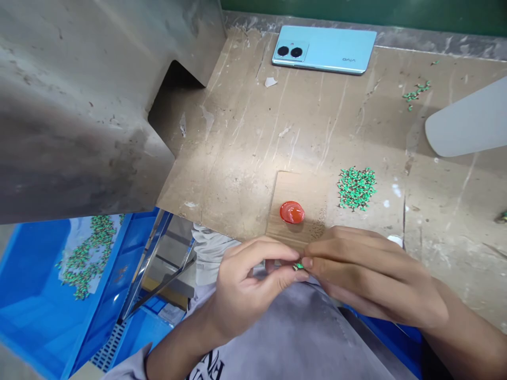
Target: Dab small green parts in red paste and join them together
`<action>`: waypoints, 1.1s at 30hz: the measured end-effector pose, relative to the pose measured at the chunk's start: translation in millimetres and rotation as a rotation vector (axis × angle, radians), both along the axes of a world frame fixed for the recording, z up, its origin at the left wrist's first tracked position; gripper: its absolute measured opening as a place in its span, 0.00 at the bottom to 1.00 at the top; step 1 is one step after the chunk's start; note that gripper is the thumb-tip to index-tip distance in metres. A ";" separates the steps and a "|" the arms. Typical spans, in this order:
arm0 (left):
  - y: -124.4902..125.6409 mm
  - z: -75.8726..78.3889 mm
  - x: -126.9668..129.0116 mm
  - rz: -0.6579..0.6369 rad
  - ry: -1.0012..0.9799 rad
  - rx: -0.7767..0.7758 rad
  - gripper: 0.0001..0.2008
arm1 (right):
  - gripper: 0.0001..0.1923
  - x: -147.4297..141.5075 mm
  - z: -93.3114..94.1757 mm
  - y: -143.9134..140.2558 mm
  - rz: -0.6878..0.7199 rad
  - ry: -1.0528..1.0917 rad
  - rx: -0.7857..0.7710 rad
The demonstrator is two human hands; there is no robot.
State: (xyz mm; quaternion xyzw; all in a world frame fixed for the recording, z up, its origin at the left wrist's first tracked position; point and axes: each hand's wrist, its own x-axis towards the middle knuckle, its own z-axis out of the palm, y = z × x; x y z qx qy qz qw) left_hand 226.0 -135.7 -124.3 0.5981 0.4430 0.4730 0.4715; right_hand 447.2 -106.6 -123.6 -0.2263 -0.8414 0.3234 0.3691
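Two hands met at the near edge of the worktable [245, 137]. Left hand [245, 287] and right hand [368, 279] pinched fingertip to fingertip on one tiny green part [299, 266], held just off the table edge above the lap. One red blob [292, 212] lay just beyond the fingers. One dense pile of green parts [356, 188] sat nearby to the right, one sparse scatter [415, 94] farther back. One pale blue phone [324, 49] lay face down at the far edge. One blue bin [35, 316] on the left held many more green parts [89, 253].

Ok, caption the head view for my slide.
Left hand and right hand pinch a tiny green part together near a green pile and red cap.
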 end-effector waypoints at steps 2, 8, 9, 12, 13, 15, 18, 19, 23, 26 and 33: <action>-1.5 3.5 -0.5 0.002 0.022 -0.021 0.09 | 0.09 0.3 1.6 0.9 0.008 -0.026 0.022; -1.6 11.9 -1.1 0.003 0.011 -0.077 0.08 | 0.08 -2.7 6.7 4.8 -0.017 -0.044 0.038; -1.0 12.9 -1.0 0.010 0.024 -0.073 0.07 | 0.08 -3.2 6.6 5.3 -0.026 -0.038 0.026; 1.1 14.4 -0.3 0.025 0.055 -0.063 0.06 | 0.07 -3.0 4.0 5.2 -0.035 -0.034 0.060; 1.6 14.5 -0.2 0.025 0.052 -0.067 0.06 | 0.07 -2.4 2.7 4.8 -0.033 -0.039 0.083; 2.1 14.1 -0.2 0.014 0.028 -0.095 0.06 | 0.07 -1.1 0.7 3.9 -0.031 -0.047 0.109; 1.8 13.2 -1.0 -0.012 -0.012 -0.159 0.07 | 0.08 -0.7 0.6 3.1 -0.041 -0.053 0.087; 1.7 13.1 -1.5 -0.023 -0.018 -0.178 0.07 | 0.08 -0.8 1.1 2.9 -0.044 -0.056 0.077; 2.3 13.8 -3.1 -0.048 -0.006 -0.215 0.08 | 0.08 -1.2 0.8 0.8 -0.055 -0.038 0.013; 2.4 14.3 -3.3 -0.039 0.017 -0.228 0.08 | 0.08 -0.7 -2.2 -1.4 -0.049 -0.017 -0.054; 1.1 11.6 -3.6 -0.020 0.055 -0.187 0.07 | 0.09 -1.8 -2.1 0.2 -0.032 -0.012 -0.137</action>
